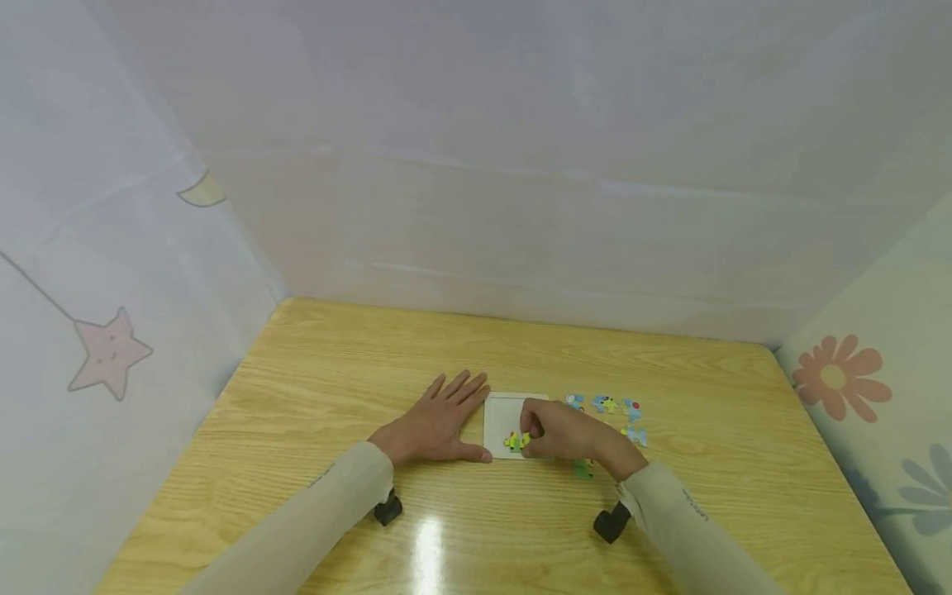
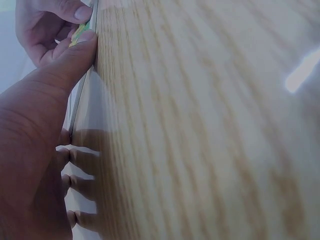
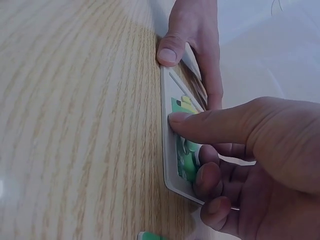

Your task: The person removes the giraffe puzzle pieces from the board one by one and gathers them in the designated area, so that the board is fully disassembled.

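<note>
A small white puzzle tray (image 1: 504, 416) lies on the table between both hands. My left hand (image 1: 435, 426) rests on the tabletop at its left side, fingers spread, with the thumb (image 3: 168, 54) touching the tray's near left corner. Over the right part of the tray, my right hand (image 1: 561, 428) pinches a green puzzle piece (image 3: 187, 162) between thumb and curled fingers, low against the tray floor. Left of it, a yellow and green puzzle piece (image 1: 511, 442) lies in the tray along the near edge. My fingers partly hide the pinched piece.
Several loose puzzle pieces (image 1: 609, 404) in blue, yellow and red lie right of the tray. A green piece (image 1: 583, 468) lies nearer, below the right wrist. Pale printed cloth (image 1: 521, 231) hangs behind the wooden table (image 1: 357, 355) and on both sides.
</note>
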`<action>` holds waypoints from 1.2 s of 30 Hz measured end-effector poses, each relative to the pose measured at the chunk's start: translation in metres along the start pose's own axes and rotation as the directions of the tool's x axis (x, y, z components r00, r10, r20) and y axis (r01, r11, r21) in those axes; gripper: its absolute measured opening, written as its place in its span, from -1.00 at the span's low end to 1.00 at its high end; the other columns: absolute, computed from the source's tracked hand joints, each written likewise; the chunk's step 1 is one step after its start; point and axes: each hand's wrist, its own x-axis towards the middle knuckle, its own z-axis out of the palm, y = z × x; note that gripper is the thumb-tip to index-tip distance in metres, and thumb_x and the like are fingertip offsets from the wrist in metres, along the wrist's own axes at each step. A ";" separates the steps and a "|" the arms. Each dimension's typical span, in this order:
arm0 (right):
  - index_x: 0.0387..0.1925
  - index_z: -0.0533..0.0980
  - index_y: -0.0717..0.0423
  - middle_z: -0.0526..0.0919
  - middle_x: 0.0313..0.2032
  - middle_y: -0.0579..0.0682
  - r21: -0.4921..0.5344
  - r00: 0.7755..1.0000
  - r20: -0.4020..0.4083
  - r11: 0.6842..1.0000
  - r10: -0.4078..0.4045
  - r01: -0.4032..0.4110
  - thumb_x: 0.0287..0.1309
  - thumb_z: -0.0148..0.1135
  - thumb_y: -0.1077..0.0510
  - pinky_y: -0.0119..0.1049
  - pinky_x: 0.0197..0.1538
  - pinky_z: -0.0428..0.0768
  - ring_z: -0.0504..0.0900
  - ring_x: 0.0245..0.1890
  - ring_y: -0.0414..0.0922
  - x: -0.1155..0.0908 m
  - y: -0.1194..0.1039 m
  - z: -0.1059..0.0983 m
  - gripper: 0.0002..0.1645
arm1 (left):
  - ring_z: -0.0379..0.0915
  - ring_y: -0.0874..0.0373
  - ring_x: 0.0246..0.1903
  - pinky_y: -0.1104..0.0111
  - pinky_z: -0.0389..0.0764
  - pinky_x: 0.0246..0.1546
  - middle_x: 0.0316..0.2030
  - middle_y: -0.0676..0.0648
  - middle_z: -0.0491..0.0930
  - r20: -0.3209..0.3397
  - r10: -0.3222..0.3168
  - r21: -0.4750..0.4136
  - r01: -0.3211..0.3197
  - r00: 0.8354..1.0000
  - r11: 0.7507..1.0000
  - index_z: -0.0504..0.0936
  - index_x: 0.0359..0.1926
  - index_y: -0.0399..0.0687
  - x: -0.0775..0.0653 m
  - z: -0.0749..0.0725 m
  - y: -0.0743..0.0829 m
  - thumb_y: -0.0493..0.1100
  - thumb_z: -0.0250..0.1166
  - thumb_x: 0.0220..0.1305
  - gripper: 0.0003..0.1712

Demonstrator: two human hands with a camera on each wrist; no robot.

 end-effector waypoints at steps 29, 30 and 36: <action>-0.22 0.56 0.08 0.61 -0.35 -0.02 0.099 0.993 -0.100 0.993 -0.056 0.066 0.52 0.28 0.13 -0.40 -0.43 0.50 0.42 -0.50 -0.30 -0.063 0.034 -0.043 -0.86 | -0.30 -0.16 0.76 -0.24 -0.18 0.72 0.76 -0.07 -0.19 0.000 0.005 -0.005 -0.005 1.000 1.000 -0.03 0.74 -0.02 0.001 0.002 0.000 0.63 0.17 0.31 0.30; -0.21 0.56 0.09 0.62 -0.34 0.00 0.099 0.994 -0.098 0.993 -0.052 0.062 0.52 0.28 0.13 -0.40 -0.43 0.50 0.42 -0.50 -0.30 -0.067 0.036 -0.045 -0.86 | -0.30 -0.16 0.76 -0.24 -0.17 0.72 0.76 -0.07 -0.18 0.000 0.003 -0.005 -0.003 1.000 1.000 -0.02 0.74 -0.02 0.001 0.002 0.000 0.63 0.18 0.31 0.29; -0.21 0.55 0.13 0.59 -0.38 0.04 0.114 0.994 -0.106 0.993 0.006 0.006 0.51 0.29 0.12 -0.38 -0.44 0.46 0.41 -0.50 -0.29 -0.095 0.048 -0.058 -0.83 | -0.29 -0.17 0.75 -0.24 -0.17 0.72 0.76 -0.07 -0.18 -0.008 0.011 -0.003 -0.011 1.000 1.000 -0.02 0.74 -0.04 0.002 0.002 0.001 0.61 0.18 0.32 0.28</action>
